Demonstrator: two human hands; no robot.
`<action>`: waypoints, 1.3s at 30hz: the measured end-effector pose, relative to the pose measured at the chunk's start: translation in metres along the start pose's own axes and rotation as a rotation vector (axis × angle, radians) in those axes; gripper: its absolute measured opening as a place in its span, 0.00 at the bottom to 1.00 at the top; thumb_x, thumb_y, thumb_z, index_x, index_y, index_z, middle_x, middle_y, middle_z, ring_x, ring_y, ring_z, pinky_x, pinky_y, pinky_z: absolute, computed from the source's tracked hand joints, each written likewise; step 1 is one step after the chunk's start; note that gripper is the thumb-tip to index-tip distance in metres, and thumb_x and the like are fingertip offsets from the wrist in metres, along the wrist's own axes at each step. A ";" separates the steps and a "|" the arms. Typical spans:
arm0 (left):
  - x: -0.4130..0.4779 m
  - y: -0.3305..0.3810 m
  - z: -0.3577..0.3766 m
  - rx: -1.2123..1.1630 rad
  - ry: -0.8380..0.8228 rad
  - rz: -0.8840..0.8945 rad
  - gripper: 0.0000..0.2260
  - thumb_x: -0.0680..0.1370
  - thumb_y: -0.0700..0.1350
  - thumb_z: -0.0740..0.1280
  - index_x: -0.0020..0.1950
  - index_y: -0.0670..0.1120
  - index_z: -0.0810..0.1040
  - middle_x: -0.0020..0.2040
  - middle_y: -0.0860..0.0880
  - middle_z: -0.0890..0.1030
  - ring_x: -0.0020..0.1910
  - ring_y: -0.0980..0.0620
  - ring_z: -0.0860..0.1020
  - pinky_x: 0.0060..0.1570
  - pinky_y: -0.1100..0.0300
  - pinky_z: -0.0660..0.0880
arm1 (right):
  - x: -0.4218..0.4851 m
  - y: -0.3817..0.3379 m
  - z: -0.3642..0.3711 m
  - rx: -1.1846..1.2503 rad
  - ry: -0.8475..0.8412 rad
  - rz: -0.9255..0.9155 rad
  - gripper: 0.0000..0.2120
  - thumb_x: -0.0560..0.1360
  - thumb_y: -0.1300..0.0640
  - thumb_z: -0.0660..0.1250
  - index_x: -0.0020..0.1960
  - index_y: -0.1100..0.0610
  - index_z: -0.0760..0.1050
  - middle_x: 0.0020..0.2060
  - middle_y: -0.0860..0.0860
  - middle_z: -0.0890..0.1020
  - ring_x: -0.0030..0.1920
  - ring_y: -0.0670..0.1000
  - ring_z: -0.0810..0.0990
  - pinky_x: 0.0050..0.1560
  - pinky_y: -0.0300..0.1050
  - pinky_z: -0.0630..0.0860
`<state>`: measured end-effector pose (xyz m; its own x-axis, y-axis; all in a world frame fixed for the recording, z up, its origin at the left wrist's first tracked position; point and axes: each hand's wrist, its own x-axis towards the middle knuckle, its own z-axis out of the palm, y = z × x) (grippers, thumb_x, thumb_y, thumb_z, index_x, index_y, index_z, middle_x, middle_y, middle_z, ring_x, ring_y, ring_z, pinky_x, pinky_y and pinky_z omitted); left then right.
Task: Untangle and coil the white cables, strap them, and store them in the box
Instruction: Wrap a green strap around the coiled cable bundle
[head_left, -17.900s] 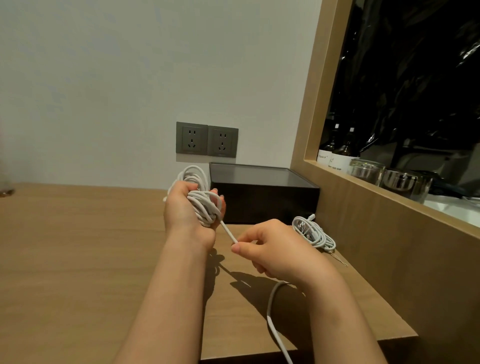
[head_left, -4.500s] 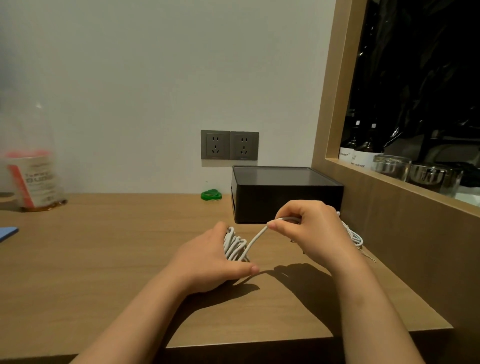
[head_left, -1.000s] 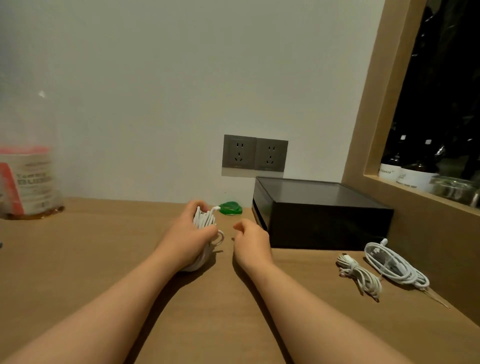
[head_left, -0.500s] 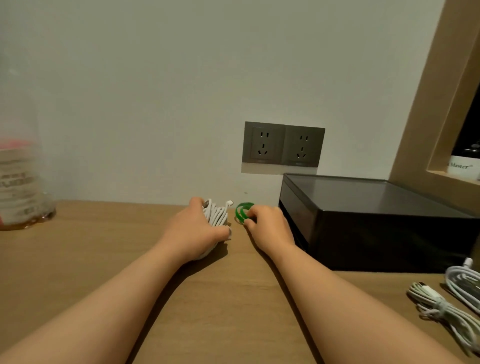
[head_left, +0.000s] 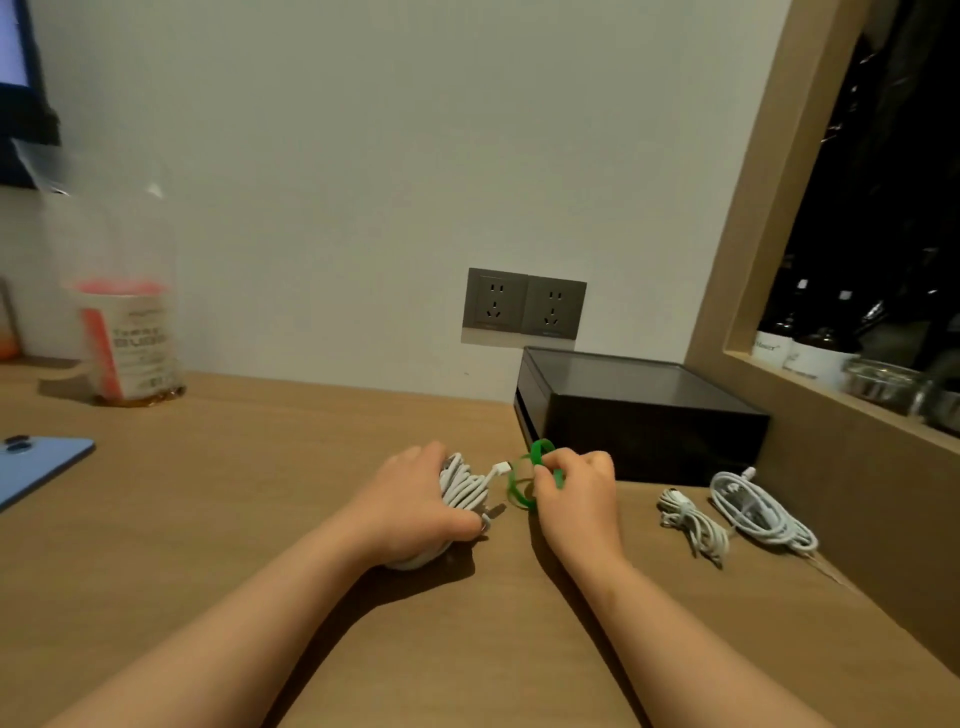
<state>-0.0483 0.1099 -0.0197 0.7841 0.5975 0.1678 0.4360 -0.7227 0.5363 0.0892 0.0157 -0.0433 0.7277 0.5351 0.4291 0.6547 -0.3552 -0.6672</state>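
Green strap (head_left: 544, 448) now in right hand (head_left: 576, 493)

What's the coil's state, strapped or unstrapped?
Unstrapped. The left hand grips the white coil; the green strap is pinched in the right hand, beside the coil, not round it.

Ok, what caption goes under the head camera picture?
The left hand grips a coiled white cable while the right hand pinches a green strap.

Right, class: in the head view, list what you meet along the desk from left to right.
Blue device → clear bottle → left hand → coiled white cable → green strap → right hand → small cable bundle → larger cable coil.
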 end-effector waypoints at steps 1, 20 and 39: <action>-0.005 0.006 0.003 0.020 0.006 0.012 0.16 0.67 0.55 0.70 0.46 0.51 0.66 0.46 0.51 0.70 0.45 0.53 0.70 0.40 0.60 0.66 | -0.006 0.003 -0.009 0.041 0.000 0.028 0.11 0.79 0.53 0.59 0.58 0.53 0.74 0.49 0.48 0.71 0.44 0.44 0.72 0.44 0.39 0.71; -0.006 0.081 0.058 -0.116 -0.007 0.053 0.31 0.65 0.52 0.75 0.61 0.48 0.62 0.56 0.50 0.69 0.52 0.54 0.72 0.50 0.58 0.76 | -0.031 0.013 -0.056 0.676 -0.203 0.250 0.22 0.71 0.52 0.70 0.59 0.51 0.63 0.46 0.50 0.77 0.46 0.49 0.78 0.46 0.48 0.78; -0.010 0.082 0.059 -0.145 -0.015 0.033 0.46 0.67 0.45 0.73 0.73 0.50 0.44 0.67 0.48 0.56 0.59 0.50 0.69 0.53 0.61 0.74 | -0.018 0.002 -0.056 0.817 -0.316 0.341 0.13 0.72 0.65 0.66 0.54 0.56 0.69 0.43 0.53 0.77 0.39 0.48 0.78 0.33 0.40 0.74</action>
<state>0.0061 0.0244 -0.0266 0.8036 0.5687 0.1754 0.3429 -0.6833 0.6446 0.0894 -0.0376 -0.0181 0.6861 0.7270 0.0262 -0.0173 0.0523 -0.9985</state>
